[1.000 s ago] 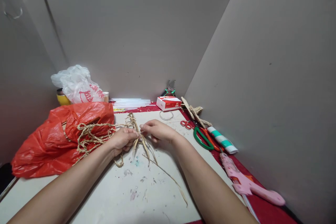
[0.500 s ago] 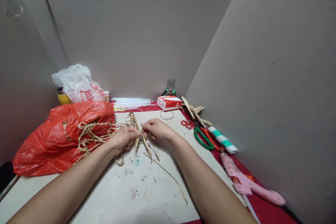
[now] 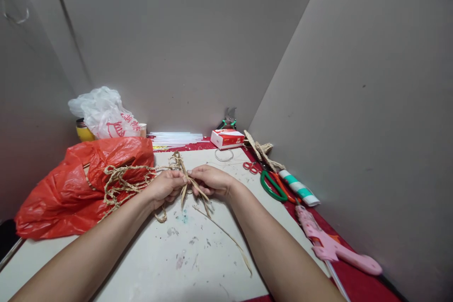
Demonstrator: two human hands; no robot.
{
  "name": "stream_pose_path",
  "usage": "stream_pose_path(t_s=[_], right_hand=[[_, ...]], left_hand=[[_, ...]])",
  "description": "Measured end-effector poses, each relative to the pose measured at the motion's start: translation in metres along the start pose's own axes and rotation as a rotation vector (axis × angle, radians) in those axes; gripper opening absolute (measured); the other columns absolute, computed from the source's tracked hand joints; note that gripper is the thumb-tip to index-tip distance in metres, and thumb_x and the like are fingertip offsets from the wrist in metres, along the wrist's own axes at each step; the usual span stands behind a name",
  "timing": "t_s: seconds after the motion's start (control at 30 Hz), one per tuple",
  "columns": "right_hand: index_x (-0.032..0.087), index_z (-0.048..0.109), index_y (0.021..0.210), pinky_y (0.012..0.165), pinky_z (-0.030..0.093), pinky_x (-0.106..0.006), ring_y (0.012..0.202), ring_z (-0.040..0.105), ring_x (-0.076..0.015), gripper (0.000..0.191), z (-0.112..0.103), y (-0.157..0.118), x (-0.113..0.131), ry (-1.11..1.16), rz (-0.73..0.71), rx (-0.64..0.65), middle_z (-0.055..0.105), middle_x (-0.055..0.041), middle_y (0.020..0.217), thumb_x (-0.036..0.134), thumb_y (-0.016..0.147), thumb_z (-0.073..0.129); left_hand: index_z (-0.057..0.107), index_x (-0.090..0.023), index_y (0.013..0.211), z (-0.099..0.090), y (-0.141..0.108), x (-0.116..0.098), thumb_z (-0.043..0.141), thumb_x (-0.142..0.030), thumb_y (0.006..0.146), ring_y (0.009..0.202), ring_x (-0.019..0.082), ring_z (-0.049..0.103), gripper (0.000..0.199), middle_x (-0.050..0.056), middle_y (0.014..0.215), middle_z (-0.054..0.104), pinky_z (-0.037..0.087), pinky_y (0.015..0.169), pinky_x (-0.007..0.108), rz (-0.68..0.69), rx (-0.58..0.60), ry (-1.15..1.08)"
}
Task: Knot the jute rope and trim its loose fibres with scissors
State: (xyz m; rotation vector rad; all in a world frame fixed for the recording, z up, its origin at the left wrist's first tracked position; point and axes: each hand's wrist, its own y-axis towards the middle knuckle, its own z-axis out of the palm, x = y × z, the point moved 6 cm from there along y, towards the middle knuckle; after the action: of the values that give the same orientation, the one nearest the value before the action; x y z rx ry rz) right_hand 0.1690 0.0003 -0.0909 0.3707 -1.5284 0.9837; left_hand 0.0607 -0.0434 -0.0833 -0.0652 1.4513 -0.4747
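Note:
Dry straw-coloured strands (image 3: 184,197) fan out below the place where my two hands meet over the white board (image 3: 170,264). My left hand (image 3: 169,186) pinches these strands between thumb and fingers. Close beside it, on the right, my right hand (image 3: 208,179) also has its fingers closed on the strands. A braided cord (image 3: 120,181) of the same fibre runs left from the hands and lies loosely over a red plastic bag (image 3: 49,198). One loose strand (image 3: 230,236) lies on the board at the lower right of the hands.
At the right lie green-handled scissors (image 3: 272,186), small red scissors (image 3: 250,167), a striped roll (image 3: 300,188) and a pink glue gun (image 3: 339,250). A red-white box (image 3: 227,138), clear sticks (image 3: 175,139), pruners (image 3: 230,118) and a white bag (image 3: 106,113) stand or lie at the back.
My right hand has moved slightly down and left, closer to my left hand. The strands below it have shifted and bunched together. The camera view has shifted slightly.

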Motion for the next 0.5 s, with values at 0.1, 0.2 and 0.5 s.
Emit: stream_pose_path(t_s=[0.1,0.2,0.5], right_hand=[[0.015,0.051,0.066,0.03,0.015,-0.017,0.028,0.026,-0.0026,0.036,0.0038,-0.0012,0.0009,-0.011,-0.015,0.039,0.047,0.0064,0.04,0.045,0.085,0.053],[0.013,0.056,0.07,0.03,0.018,-0.017,0.028,0.026,-0.0029,0.037,0.0067,-0.0019,0.0006,-0.044,-0.014,0.079,0.045,0.0075,0.04,0.048,0.084,0.055],[0.013,0.055,0.074,0.029,0.013,-0.017,0.028,0.023,-0.0024,0.036,0.0088,-0.0013,-0.0021,-0.06,-0.016,0.101,0.056,0.0032,0.045,0.048,0.083,0.056]], left_hand=[[0.05,-0.019,0.07,-0.0004,-0.0003,0.0007,0.066,-0.034,0.071,0.035,0.003,0.013,0.023,-0.012,0.04,0.024,0.008,0.036,0.019,-0.001,0.003,0.011],[0.052,-0.017,0.07,0.0006,-0.001,0.0004,0.065,-0.035,0.073,0.035,0.003,0.012,0.022,-0.012,0.04,0.024,0.008,0.036,0.018,0.011,0.04,0.021],[0.053,-0.017,0.072,-0.0027,-0.0028,-0.0054,0.061,-0.035,0.074,0.033,0.004,0.019,0.019,-0.011,0.04,0.032,0.013,0.036,0.019,0.103,-0.088,0.193]])
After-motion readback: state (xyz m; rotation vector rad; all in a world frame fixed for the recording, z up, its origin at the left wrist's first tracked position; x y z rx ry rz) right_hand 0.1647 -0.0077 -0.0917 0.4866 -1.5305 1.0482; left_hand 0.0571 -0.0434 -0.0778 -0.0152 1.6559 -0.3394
